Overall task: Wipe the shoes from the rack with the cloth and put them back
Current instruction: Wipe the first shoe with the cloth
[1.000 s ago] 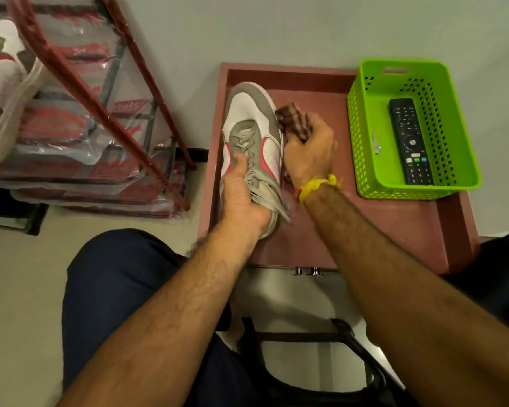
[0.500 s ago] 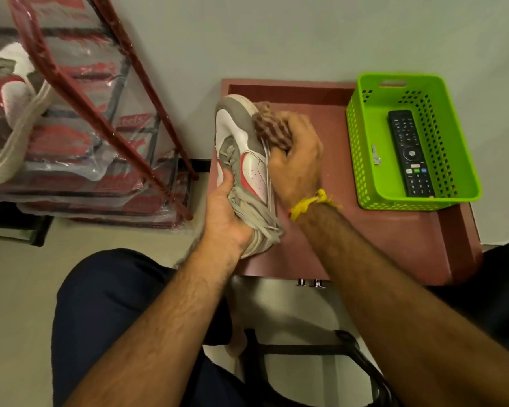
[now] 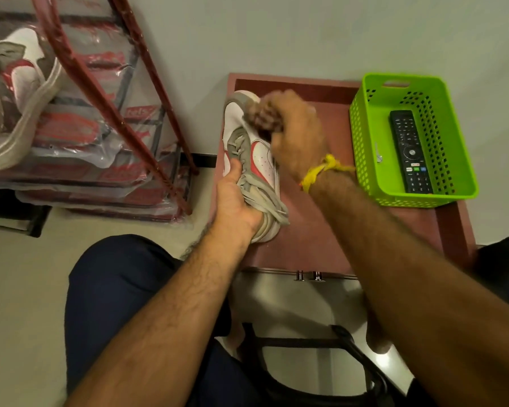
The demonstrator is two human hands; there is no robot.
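One sneaker [image 3: 254,154] lies on the tabletop [image 3: 321,239], left hand [image 3: 235,201] grasping its heel end, right hand [image 3: 294,136] clenching one cloth [image 3: 254,110] against its toe.

Legible markings
Red partial lettering "tels" on the rack's [image 3: 109,92] plastic cover [image 3: 138,112]; the remote's [image 3: 411,151] button labels are too small to read.
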